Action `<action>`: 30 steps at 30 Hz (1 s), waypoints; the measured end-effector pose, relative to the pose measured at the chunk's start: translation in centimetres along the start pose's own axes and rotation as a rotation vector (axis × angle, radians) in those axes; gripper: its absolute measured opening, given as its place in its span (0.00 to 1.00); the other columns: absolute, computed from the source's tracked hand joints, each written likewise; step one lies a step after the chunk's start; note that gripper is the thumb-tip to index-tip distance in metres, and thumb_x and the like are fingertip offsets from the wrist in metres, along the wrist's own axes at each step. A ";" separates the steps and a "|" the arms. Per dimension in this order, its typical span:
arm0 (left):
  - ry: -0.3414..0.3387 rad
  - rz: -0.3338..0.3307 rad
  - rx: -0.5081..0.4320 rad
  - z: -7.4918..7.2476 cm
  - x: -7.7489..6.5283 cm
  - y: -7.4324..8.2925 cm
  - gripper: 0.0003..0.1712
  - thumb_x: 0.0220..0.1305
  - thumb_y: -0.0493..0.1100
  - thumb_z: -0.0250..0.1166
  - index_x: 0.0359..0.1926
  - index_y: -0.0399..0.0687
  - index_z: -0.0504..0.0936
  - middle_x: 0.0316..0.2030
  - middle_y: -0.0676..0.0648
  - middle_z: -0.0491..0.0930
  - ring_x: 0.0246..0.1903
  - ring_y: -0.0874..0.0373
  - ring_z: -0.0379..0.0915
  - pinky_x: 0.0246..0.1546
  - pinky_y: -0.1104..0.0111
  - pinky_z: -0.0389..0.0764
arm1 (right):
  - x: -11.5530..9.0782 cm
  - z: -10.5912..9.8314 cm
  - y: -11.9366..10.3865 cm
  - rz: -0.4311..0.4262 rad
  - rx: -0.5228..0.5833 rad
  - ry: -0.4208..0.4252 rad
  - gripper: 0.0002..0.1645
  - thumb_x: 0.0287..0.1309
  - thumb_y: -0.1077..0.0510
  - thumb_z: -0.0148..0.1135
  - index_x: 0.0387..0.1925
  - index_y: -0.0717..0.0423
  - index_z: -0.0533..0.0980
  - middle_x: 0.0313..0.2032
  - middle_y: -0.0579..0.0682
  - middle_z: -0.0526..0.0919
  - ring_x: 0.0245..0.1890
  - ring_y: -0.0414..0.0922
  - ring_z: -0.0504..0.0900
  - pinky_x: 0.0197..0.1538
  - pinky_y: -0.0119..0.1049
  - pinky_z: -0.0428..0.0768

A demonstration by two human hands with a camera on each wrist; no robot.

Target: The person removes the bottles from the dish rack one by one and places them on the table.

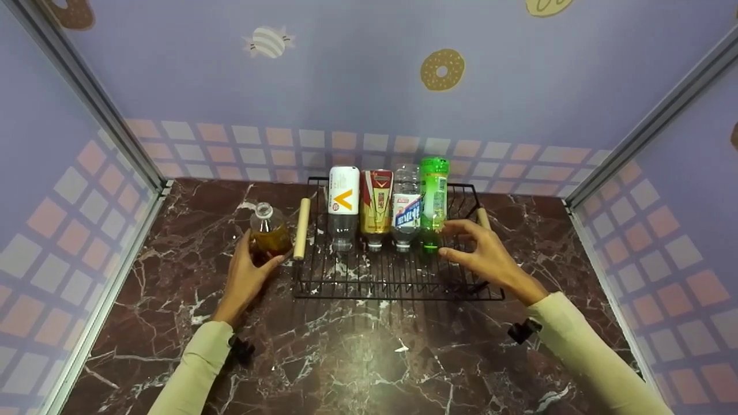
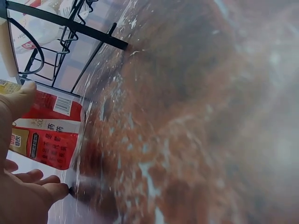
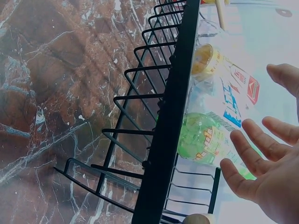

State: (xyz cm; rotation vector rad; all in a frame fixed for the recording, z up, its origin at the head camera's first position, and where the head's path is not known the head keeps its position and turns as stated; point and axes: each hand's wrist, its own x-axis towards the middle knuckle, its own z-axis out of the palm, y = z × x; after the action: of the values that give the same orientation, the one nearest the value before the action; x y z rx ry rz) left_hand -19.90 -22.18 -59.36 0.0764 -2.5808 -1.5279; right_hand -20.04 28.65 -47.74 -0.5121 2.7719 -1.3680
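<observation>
One bottle [image 1: 434, 193] is green, the basket [image 3: 174, 102] black, the tabletop [image 1: 346, 357] white-veined maroon.

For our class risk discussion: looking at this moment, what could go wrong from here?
The left hand sits around the bottle of amber liquid with its fingers spread, so the bottle might slip or tip. That bottle, beside the pale handle, could knock it if lifted. The right hand, close to the green bottle, might nudge it into the neighbouring bottle.

The person's left sleeve [image 1: 193, 366], at eight o'clock, and right sleeve [image 1: 594, 354], at four, are plain cream; small black devices [image 1: 524, 331] adjoin both.
</observation>
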 end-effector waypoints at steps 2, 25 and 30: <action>-0.017 -0.021 0.015 -0.2 -0.4 0.1 0.59 0.72 0.46 0.78 0.86 0.31 0.49 0.83 0.26 0.55 0.82 0.31 0.54 0.85 0.41 0.54 | -0.1 0.0 0.0 0.007 0.001 -0.001 0.37 0.65 0.51 0.81 0.70 0.61 0.79 0.73 0.64 0.73 0.63 0.62 0.83 0.70 0.59 0.81; -0.024 0.039 0.004 -1.2 -7.4 3.4 0.46 0.75 0.48 0.75 0.81 0.32 0.64 0.79 0.30 0.64 0.79 0.31 0.61 0.80 0.37 0.63 | -0.4 -0.3 0.4 0.051 0.019 0.000 0.38 0.68 0.53 0.79 0.73 0.62 0.76 0.82 0.71 0.56 0.61 0.62 0.84 0.63 0.59 0.87; -0.057 0.126 -0.011 -0.6 -8.1 4.3 0.45 0.73 0.44 0.76 0.80 0.31 0.66 0.78 0.29 0.67 0.76 0.29 0.64 0.77 0.35 0.68 | -0.4 -0.1 0.7 0.051 0.040 0.002 0.37 0.68 0.51 0.79 0.72 0.61 0.77 0.84 0.72 0.49 0.61 0.64 0.84 0.63 0.60 0.87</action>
State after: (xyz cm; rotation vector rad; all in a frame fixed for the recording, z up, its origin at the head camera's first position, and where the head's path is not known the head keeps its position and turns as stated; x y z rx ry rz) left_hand -11.73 -19.64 -56.08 -0.1307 -2.5656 -1.5199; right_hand -19.84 29.24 -48.26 -0.4356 2.7325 -1.4111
